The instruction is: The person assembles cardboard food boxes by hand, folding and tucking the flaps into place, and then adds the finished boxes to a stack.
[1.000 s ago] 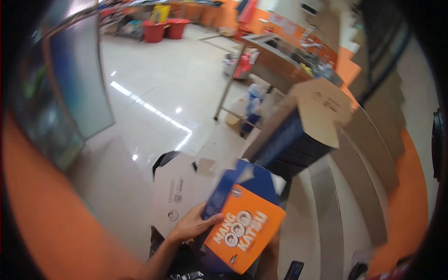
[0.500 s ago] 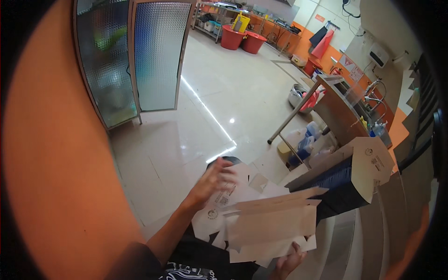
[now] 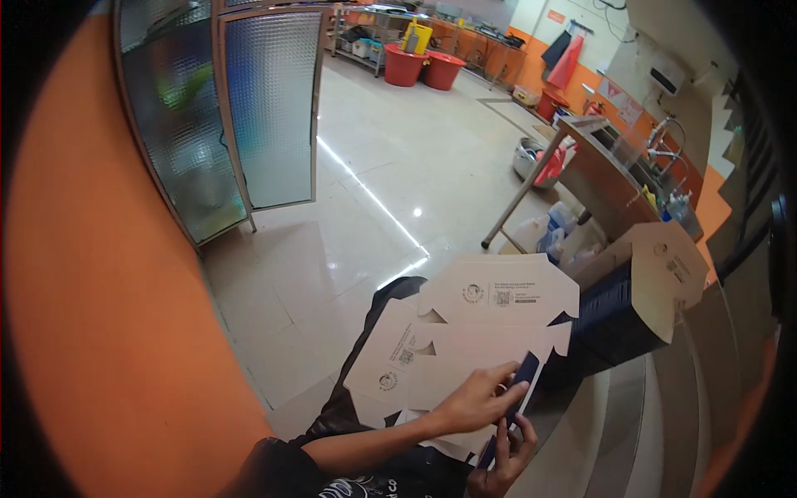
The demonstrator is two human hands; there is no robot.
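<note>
An unfolded white cardboard box blank lies across my lap, with small printed marks on its panels and notched corner tabs. Its narrow right-edge flap is turned up and shows a dark blue outer side. My left hand reaches across the blank and pinches that flap between thumb and fingers. Just below it, my right hand is closed on the lower part of the same edge, beside another dark blue strip. Part of the blank's near side is hidden under my left forearm.
To my right stands a stack of dark blue box blanks within an opened white carton piece, on steps. Beyond are a metal sink table, plastic jugs and red tubs. A glass-panelled screen stands left, by an orange wall.
My left hand has come down and right from above the blank to its right edge. The blank's raised folded section has been laid back, and the right-edge flap is now gripped.
</note>
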